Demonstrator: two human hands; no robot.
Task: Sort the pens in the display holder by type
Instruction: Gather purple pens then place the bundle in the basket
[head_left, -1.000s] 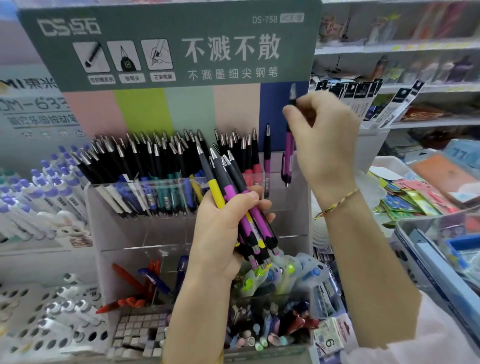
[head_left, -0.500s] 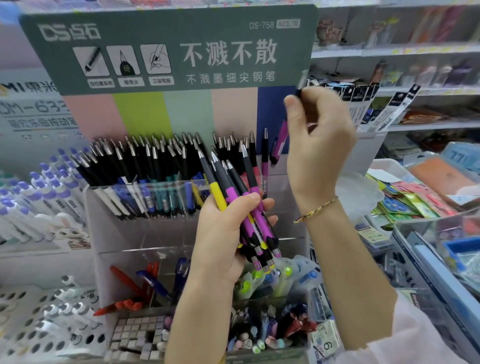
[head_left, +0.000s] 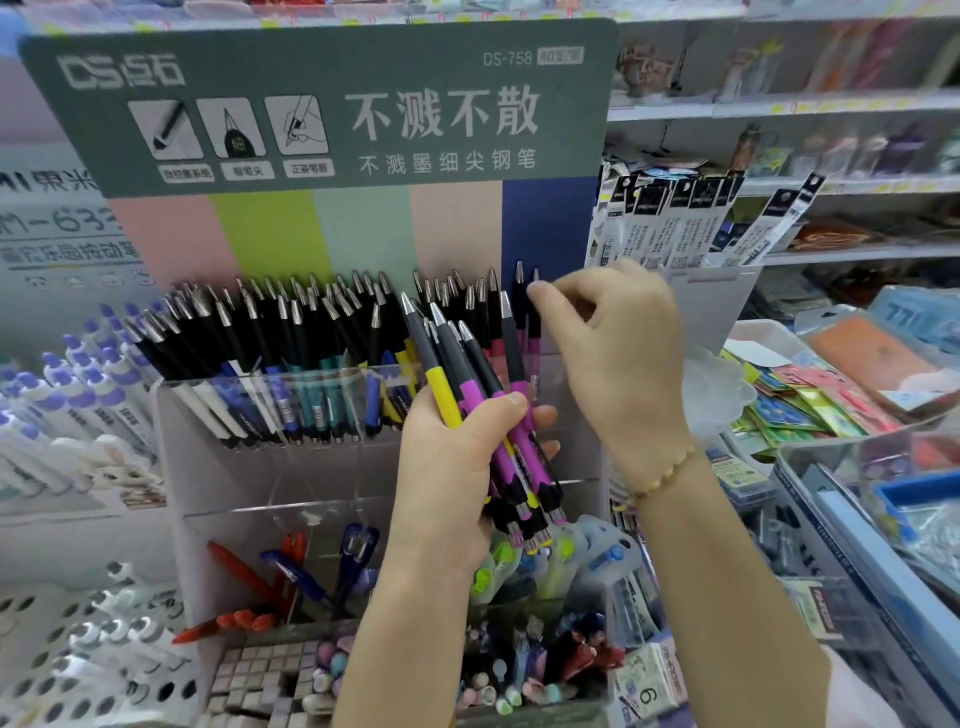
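Left grip (head_left: 452, 467) clasps a pen bundle (head_left: 467, 384); right grip (head_left: 618, 358) touches a purple pen (head_left: 534, 338) in the holder (head_left: 260, 405), pinch unclear. Seemingly placing; next, draw another.

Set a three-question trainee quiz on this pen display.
1. What does the left hand grip? A) a pen bundle B) a glue stick C) nothing
2. True or false: the right hand is at the left end of the pen row in the holder.
3. Fill in: besides purple, the pen bundle's barrels show ____.
Key: 1 A. 2 False; it is at the right end. 3 yellow.
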